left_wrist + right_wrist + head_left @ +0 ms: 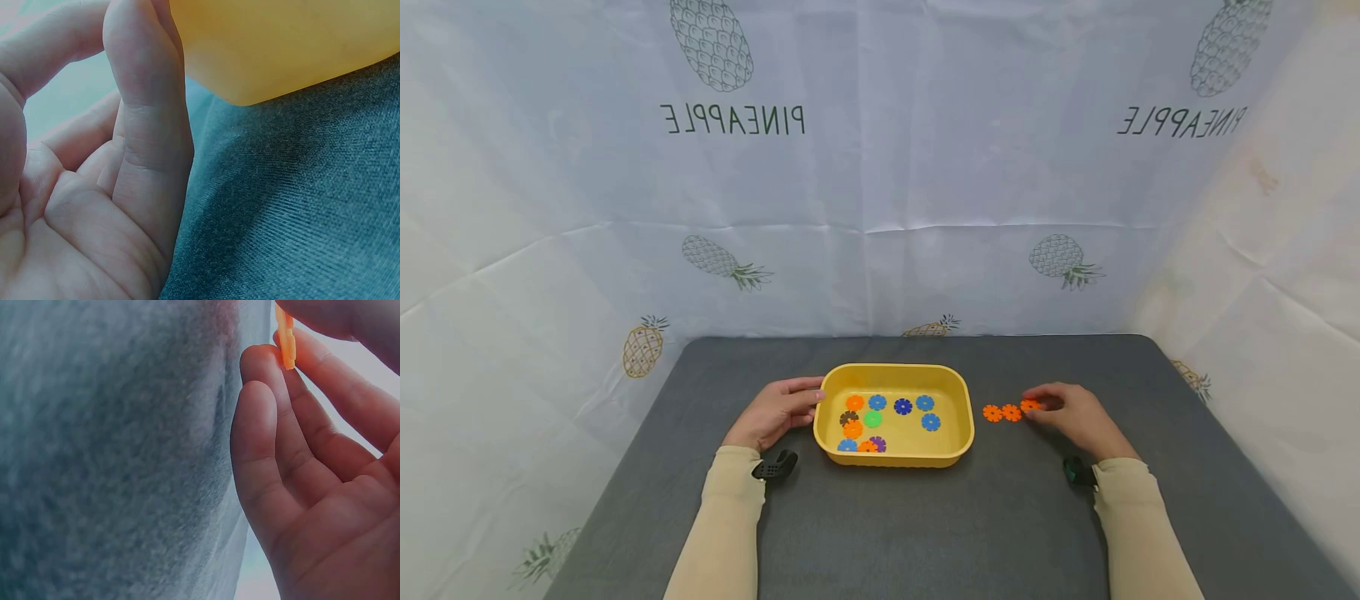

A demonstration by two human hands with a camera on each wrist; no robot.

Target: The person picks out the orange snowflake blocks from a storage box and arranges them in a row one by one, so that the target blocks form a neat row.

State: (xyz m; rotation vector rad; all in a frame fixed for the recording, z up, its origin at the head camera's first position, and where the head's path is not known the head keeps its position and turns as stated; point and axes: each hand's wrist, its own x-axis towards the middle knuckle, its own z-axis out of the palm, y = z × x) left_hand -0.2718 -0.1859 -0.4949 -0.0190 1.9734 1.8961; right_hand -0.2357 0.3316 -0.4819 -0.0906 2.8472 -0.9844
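A yellow plastic tray (955, 433) stands mid-table in the head view, holding several notched plastic discs, among them a green disc (872, 419), a dark blue disc (903, 407) and a brown disc (849, 417). At its left end my left hand (778, 412) grips the rim, thumb at the edge; the left wrist view shows the tray's outer wall (275, 50) against the fingers. To the tray's right, my right hand (1073, 417) pinches an orange notched disc (286, 340) between thumb and fingers. Two more orange discs (992, 413) lie on the table just left of that hand.
The dark grey table (925, 533) ends at a white curtain (865, 275) printed with pineapples behind it. Similar cloth hangs along both sides. A black strap (777, 467) sits on the left wrist and another strap (1078, 472) on the right.
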